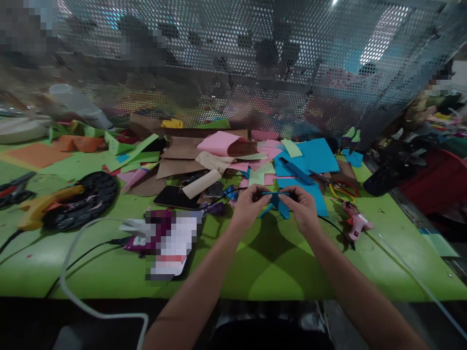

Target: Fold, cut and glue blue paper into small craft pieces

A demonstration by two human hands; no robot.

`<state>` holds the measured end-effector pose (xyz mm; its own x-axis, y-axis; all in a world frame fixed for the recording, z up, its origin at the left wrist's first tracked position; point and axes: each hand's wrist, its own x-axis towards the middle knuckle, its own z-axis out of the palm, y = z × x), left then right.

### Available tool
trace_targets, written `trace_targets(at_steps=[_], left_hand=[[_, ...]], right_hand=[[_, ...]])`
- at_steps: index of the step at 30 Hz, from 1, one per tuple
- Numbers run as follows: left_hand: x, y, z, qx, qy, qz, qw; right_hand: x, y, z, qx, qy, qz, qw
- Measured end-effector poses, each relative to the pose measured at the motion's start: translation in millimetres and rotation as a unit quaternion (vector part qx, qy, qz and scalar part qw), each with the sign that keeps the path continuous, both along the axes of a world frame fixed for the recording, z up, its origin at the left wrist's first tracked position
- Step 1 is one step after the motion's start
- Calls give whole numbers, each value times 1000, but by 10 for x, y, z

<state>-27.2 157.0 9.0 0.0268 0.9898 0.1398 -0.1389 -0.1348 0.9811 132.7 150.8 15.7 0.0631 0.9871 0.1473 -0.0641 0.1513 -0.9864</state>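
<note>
Above the green table, my left hand point(251, 203) and my right hand point(299, 204) pinch a small piece of blue sheet material point(276, 198) between thumbs and fingertips. Its upper edge runs level from one hand to the other, and a pointed part hangs below. Whether it is paper or felt I cannot tell. Just behind my hands are larger blue sheets point(317, 154). Right of my right hand lies a pink glue gun point(358, 224), with scissors point(345, 190) with yellow handles behind it.
Pink sheets point(221, 143) and brown sheets point(180, 154) pile up before a perforated metal screen point(219, 73). To the left are a dark phone point(175, 197), a lit phone point(178, 243), a purple power strip point(136, 244) with cables, and a yellow glue gun point(45, 206) on a black tray point(87, 206).
</note>
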Motion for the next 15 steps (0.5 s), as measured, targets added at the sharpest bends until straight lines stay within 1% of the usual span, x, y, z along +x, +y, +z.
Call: trace_targets(at_steps=[3, 10, 15], left_hand=[[4, -2, 6, -2, 6, -13, 1000], [-4, 0, 24, -4, 15, 5, 1000], [1, -14, 52, -11, 16, 11, 1000]], right_hand=[[-8, -5, 4, 1, -1, 6, 1000], [-15, -18, 71, -16, 7, -4, 1000], [-22, -27, 88, -15, 6, 6, 1000]])
